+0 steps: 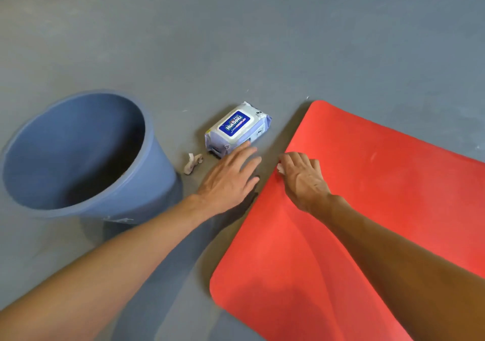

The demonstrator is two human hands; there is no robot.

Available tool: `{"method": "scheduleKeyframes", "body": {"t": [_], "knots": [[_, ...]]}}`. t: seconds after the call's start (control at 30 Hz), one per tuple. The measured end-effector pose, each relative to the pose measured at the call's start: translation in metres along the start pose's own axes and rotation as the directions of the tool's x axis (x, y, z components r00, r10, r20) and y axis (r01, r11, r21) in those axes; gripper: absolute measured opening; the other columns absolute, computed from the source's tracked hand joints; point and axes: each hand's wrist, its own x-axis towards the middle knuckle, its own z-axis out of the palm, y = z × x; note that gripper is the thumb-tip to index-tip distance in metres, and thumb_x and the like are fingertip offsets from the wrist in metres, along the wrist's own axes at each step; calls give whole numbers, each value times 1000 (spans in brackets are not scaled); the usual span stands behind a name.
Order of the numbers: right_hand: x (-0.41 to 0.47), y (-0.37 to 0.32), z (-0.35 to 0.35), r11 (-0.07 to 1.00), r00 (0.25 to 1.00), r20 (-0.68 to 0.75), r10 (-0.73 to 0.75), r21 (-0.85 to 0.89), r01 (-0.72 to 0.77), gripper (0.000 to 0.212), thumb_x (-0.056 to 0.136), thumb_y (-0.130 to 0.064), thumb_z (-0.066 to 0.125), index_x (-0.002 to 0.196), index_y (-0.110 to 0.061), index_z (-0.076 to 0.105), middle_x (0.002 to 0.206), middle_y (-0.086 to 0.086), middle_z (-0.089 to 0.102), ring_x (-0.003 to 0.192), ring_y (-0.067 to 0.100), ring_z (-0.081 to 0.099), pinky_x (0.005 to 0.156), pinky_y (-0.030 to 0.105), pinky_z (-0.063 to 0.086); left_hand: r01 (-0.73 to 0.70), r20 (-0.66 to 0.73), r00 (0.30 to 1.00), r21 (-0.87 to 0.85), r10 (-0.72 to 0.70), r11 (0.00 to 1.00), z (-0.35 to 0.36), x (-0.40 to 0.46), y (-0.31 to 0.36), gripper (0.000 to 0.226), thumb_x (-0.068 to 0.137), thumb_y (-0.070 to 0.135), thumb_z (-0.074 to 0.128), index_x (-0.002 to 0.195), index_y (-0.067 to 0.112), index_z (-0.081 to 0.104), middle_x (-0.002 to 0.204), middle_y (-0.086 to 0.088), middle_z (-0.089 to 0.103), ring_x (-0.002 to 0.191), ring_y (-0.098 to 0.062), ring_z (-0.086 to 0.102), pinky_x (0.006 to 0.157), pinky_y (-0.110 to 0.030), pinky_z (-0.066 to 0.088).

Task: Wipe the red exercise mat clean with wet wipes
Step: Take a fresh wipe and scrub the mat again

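obstacles: blue bucket (78,154) far left, crumpled wipe (193,162) just beside it, wipes pack (237,128) touching left hand (231,175) fingertips | free: bare grey floor (262,38) beyond, narrow floor strip between pack and red mat (367,183)

Matt red mat (367,183), seemingly plastic bucket (78,156)

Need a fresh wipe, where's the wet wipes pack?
On the grey floor, the white-and-blue wet wipes pack lies between the blue plastic bucket and red mat.
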Motion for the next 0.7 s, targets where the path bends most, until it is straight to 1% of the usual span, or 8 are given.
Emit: {"method": "scheduleKeyframes", "body": {"t": [0.1,0.17,0.23,0.33,0.4,0.47,0.57,0.7], "knots": [[-22,-15,10,999,998,58,28,34,-30,61,103,-51,35,150,-13,38,152,7,38,138,30,36,109,42,34,-134,309,940,-58,146,989,-17,-35,13,57,101,45,57,146,10,56,162,-9,43,157,-26,28,119,-45,41],[-37,-26,18,993,995,92,50,98,-59,82,94,-61,26,156,-7,30,159,12,31,144,31,29,119,41,28,-147,627,766,-43,142,988,-33,-52,23,70,104,46,55,162,14,34,174,-3,18,162,-19,5,128,-40,25],[-51,-32,28,979,994,95,58,190,-75,83,90,-51,27,156,-1,30,160,17,31,147,34,27,124,41,24,-211,806,574,-29,147,977,-51,-66,34,76,106,44,51,167,16,16,176,0,0,161,-16,-10,130,-38,15],[-68,-36,32,954,999,-10,51,298,-45,62,83,-16,43,142,2,41,144,25,44,136,44,40,121,50,31,-311,893,416,-36,171,950,-71,-76,50,80,105,42,52,167,12,11,176,-3,-4,161,-18,-9,130,-39,15],[-76,-40,32,960,999,-41,9,279,3,46,85,-4,36,130,-8,44,126,19,51,117,40,51,111,51,41,-288,908,390,-36,151,957,-77,-81,61,82,105,43,53,167,10,11,176,-5,-2,161,-19,-6,130,-39,14],[-77,-42,34,956,1000,-18,15,293,-10,31,98,-3,40,125,-13,50,121,12,51,110,32,52,103,41,45,-221,910,405,1,91,975,-73,-88,68,85,104,46,55,166,7,11,176,-7,0,162,-21,-4,130,-39,15],[-71,-41,44,940,999,30,-42,340,29,21,96,-2,61,114,-11,67,116,12,61,109,37,56,96,42,48,-112,889,458,28,26,993,-62,-102,70,94,100,49,62,166,5,10,175,-9,-1,162,-22,-1,130,-36,12],[-68,-42,52,933,994,24,-111,347,95,16,93,-6,64,103,-12,75,109,12,62,103,34,50,83,36,43,9,832,553,-47,34,999,-54,-126,58,98,97,47,69,167,12,10,176,-2,-4,162,-19,-1,130,-34,13]]}}
